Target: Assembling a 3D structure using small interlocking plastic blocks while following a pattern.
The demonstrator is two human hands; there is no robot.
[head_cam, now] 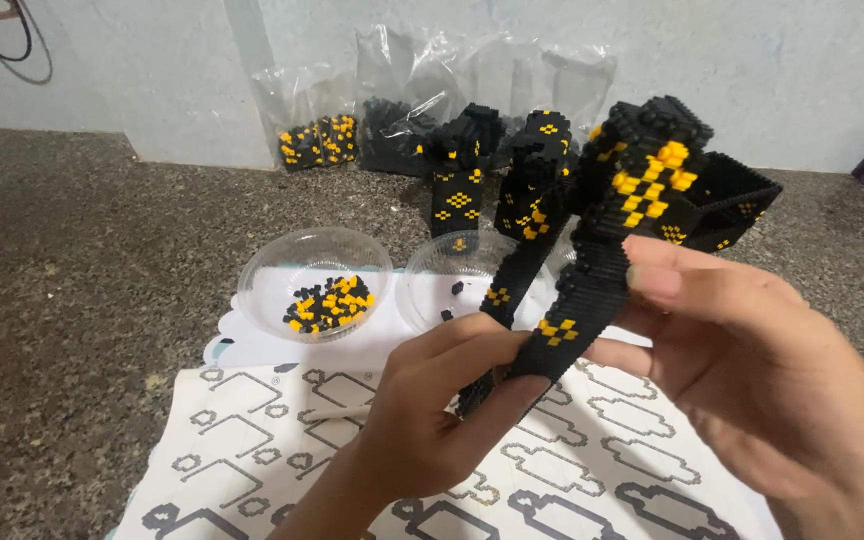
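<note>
Speckled floor (pixel 72 300), two clear bowls (pixel 314 283); left hand (pixel 422 420) and right hand (pixel 752 370) both grip one black-yellow brick model (pixel 592 260)

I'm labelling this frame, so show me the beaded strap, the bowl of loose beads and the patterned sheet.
beaded strap (pixel 592 275), head view, middle of the black band.
bowl of loose beads (pixel 282 262), head view, clear left wall.
patterned sheet (pixel 242 440), head view, bare left part.

Clear plastic bags at twelve o'clock

Crinkled clear bags (pixel 472 75) are propped against the wall, filled with black-and-yellow pieces (pixel 319 140).
</note>
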